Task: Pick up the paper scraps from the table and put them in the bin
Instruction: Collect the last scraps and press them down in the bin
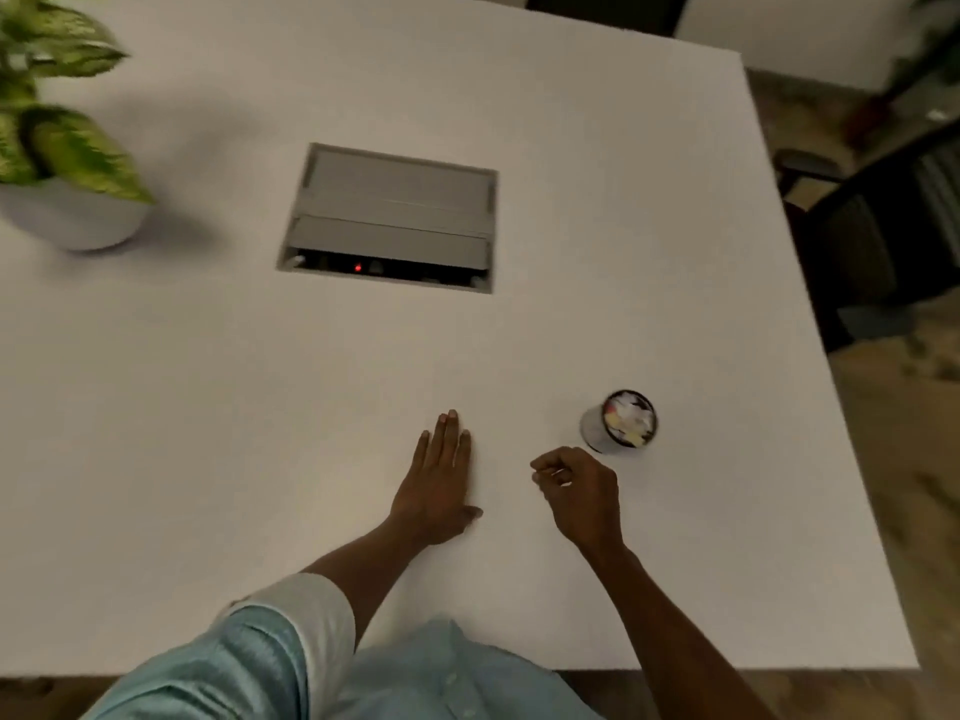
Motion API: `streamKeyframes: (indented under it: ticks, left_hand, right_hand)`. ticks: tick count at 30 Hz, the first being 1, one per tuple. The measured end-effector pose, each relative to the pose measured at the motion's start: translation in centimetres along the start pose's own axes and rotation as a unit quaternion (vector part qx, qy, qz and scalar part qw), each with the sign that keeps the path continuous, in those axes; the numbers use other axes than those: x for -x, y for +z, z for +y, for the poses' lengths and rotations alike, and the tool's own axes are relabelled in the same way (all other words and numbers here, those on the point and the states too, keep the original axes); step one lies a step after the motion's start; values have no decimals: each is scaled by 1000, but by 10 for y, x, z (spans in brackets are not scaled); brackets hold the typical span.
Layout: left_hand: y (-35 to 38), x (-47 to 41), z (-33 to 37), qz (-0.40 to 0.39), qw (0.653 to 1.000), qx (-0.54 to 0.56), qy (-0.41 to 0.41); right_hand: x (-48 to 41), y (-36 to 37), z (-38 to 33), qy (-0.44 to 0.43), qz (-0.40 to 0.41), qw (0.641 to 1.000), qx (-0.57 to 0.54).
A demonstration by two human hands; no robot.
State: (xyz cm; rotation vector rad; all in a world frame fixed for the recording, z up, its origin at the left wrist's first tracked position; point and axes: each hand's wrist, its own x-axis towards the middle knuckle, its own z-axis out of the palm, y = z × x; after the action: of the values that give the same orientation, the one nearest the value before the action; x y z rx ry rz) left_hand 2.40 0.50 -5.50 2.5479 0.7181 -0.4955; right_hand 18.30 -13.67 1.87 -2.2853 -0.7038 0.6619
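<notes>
Counter: white, matt, smooth. Hatch set in its middle: grey, looks like brushed metal. Bin near right: small grey cup, dark rim, crumpled paper scraps inside. Plant pot far left: smooth, pale, matt. Sleeve: light blue cloth, slight sheen.

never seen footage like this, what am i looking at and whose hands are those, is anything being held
There is no machine: a person wears a camera on their head, so the single picture looks forward and down at their own two bare hands over a white table. The left hand lies flat, palm down, on the table. The right hand is loosely curled with its fingers bent in; whether it holds a scrap cannot be told. Just beyond it stands a small round bin with paper scraps inside. Farther back are a grey cable box set into the table and a potted plant at far left. No loose scraps show on the table.
</notes>
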Motion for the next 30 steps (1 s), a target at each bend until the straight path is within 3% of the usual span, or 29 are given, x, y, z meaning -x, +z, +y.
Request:
streamKeyframes:
  ticks: [5, 10, 21, 30]
  left_hand:
    - [-7, -39, 22, -19, 997, -37, 64]
    - [3, -47, 18, -23, 994, -64, 80]
    - [18, -52, 2, 27, 990, -73, 115]
    - [17, -53, 2, 6, 990, -85, 111]
  right_hand:
    - [-5, -52, 24, 6, 136, 990, -35]
    - [-19, -89, 43, 6, 223, 975, 5]
    - [-52, -95, 54, 2, 226, 973, 49]
    - [-69, -95, 56, -23, 245, 967, 65]
